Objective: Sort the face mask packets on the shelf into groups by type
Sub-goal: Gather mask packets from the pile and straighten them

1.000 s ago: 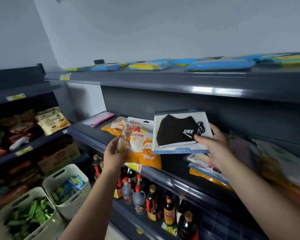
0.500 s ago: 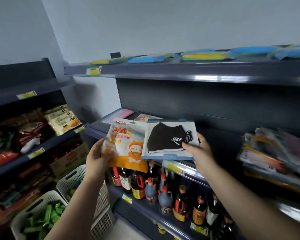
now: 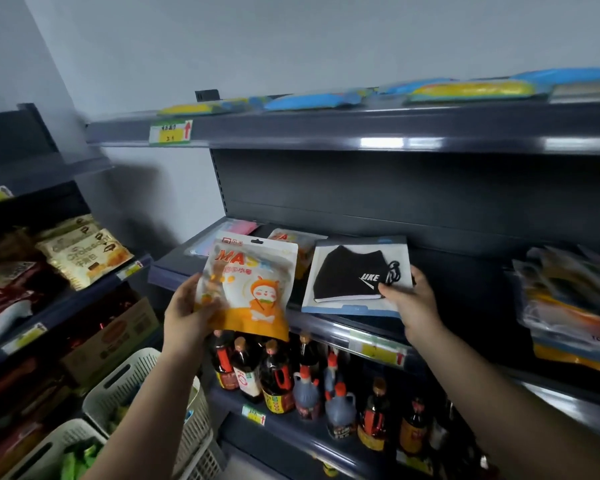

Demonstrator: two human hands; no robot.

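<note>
In front of the dark grey metal shelf, the left hand grips the orange-and-white cartoon mask pouch by its left edge. Just right of it, the right hand pinches the flat clear packet with a black cloth mask. Beyond the left hand, a second orange pouch and a pink packet lie on the shelf.

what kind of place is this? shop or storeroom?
Most likely a small shop: dark gondola shelves carry price tags on their edges, sauce bottles stand in a row below, and snack packs fill the neighbouring rack.
</note>
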